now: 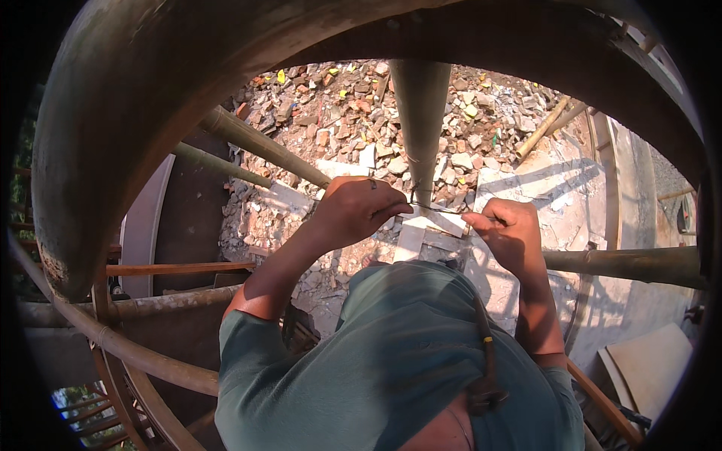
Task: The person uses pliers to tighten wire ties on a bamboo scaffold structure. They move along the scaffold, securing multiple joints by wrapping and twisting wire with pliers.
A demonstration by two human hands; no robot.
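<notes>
Both my hands are raised in front of my green shirt, a short gap between them. A thin dark strand, wire or cord (445, 211), stretches across that gap, close to the lower end of an upright bamboo pole (421, 113). My left hand (359, 213) is closed, pinching the strand between thumb and finger beside the pole. On the other side, my right hand (511, 234) is also closed, its thumb and finger on the strand's far end. Whether the strand goes round the pole, I cannot tell. What looks like a hammer (489, 364) hangs against my shirt.
Thick bamboo (128, 98) curves across the top and left, close by. More poles slant in at the left (263, 143) and right (624, 264). Far below lies broken brick rubble (323, 113). Pale boards (648, 368) lean at the lower right.
</notes>
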